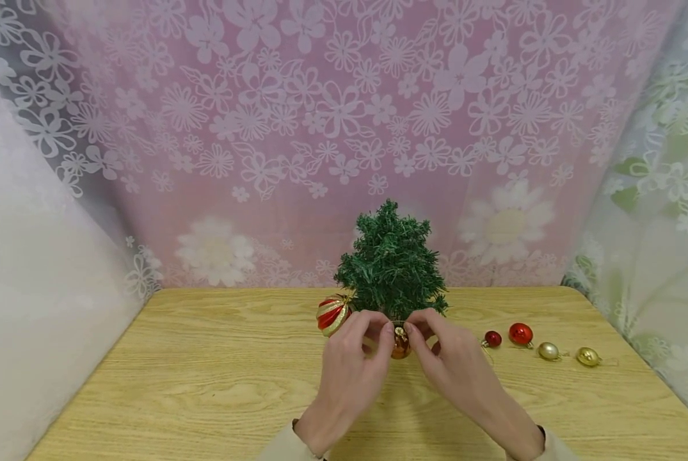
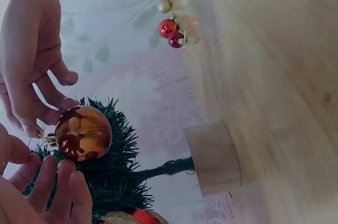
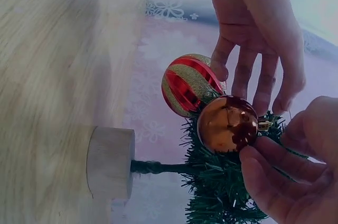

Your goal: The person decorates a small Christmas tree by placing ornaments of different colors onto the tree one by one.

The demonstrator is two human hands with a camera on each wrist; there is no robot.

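Observation:
A shiny copper Christmas bauble (image 1: 400,347) hangs between my two hands, in front of the small green artificial tree (image 1: 391,262). Thumb and forefinger of my left hand (image 1: 355,355) pinch one side of its thin gold thread, just above the cap. On the other side, my right hand (image 1: 461,362) pinches the same thread. Both wrist views show the bauble's round body off the table, beside the branches. A large red-and-gold striped bauble (image 3: 187,86) hangs at the tree's left side, close to my left fingers.
Right of the tree, a dark red bauble (image 1: 493,339), a bright red one (image 1: 520,334) and two gold ones lie on the wooden table (image 1: 217,371). The tree's trunk rises from a round wooden base (image 3: 112,163). Behind stands a pink floral curtain (image 1: 297,211).

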